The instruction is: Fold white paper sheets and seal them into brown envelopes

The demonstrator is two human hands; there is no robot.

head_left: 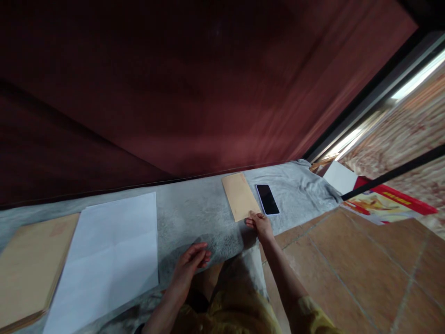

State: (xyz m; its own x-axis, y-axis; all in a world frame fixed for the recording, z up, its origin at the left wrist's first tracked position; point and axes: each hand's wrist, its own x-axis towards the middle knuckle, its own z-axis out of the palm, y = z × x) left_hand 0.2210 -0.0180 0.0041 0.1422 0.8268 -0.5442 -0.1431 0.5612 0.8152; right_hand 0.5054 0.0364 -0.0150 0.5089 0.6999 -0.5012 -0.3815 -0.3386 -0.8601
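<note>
A small brown envelope (239,195) lies on a grey fleece blanket (194,215). My right hand (260,224) reaches out to its near corner, fingers pinched on that edge. A black phone (267,199) lies face up just right of the envelope. My left hand (190,263) hovers over the blanket near my lap, fingers loosely curled and apart, holding nothing. To the left lie a large white sheet of paper (109,253) and a stack of brown envelopes (29,269).
A dark red curtain (194,83) hangs right behind the blanket. Terracotta floor tiles (351,264) spread to the right. A white paper (340,176) and a red-and-yellow printed sheet (380,203) lie at the far right, crossed by a black bar (392,175).
</note>
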